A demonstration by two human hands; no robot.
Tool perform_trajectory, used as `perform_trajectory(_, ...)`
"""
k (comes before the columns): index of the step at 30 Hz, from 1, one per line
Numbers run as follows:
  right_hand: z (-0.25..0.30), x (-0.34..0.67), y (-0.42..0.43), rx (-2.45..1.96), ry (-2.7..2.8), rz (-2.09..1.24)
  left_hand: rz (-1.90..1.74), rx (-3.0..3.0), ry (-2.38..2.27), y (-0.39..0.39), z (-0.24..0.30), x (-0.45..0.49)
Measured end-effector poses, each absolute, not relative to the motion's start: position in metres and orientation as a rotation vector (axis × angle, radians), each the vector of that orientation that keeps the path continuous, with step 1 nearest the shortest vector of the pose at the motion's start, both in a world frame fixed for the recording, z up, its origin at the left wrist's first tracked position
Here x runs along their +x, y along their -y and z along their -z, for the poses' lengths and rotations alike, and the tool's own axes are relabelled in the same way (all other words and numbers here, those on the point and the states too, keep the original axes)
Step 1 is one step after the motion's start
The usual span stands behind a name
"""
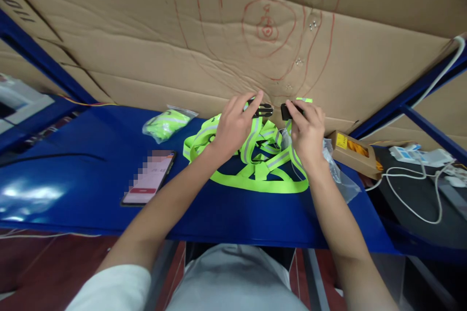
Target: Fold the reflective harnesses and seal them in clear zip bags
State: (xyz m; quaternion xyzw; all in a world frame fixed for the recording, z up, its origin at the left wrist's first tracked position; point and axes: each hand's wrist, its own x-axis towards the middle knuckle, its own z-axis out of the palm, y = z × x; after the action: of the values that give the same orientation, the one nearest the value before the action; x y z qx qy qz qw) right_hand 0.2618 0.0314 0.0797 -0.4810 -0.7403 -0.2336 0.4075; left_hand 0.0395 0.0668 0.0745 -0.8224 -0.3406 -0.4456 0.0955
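Note:
My left hand is closed on the pronged half of a black side-release buckle, its prongs pointing right. Facing it across a small gap, the black socket half is pinched in my right hand. The two halves are apart. Both belong to a neon yellow-green reflective strap harness with grey stripes, which lies in loose loops on the blue table beneath my hands. Parts of the straps are hidden behind my fingers and forearms.
On the blue table are a bagged bundle of neon straps and a phone. A clear plastic bag and a small cardboard box lie right. Cardboard stands behind; white cables run at far right.

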Motion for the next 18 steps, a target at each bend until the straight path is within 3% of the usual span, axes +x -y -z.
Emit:
perform_trajectory(11, -0.066, 0.234, -0.023, -1.162, 1.928, 0.517, 1.285, -2.466, 0.987, -0.055, -0.063, 0.060)
perform_trajectory(18, -0.107, 0.263, -0.016, -1.072, 2.116, 0.023, 1.337, -2.485, 0.921, -0.061, -0.082, 0.039)
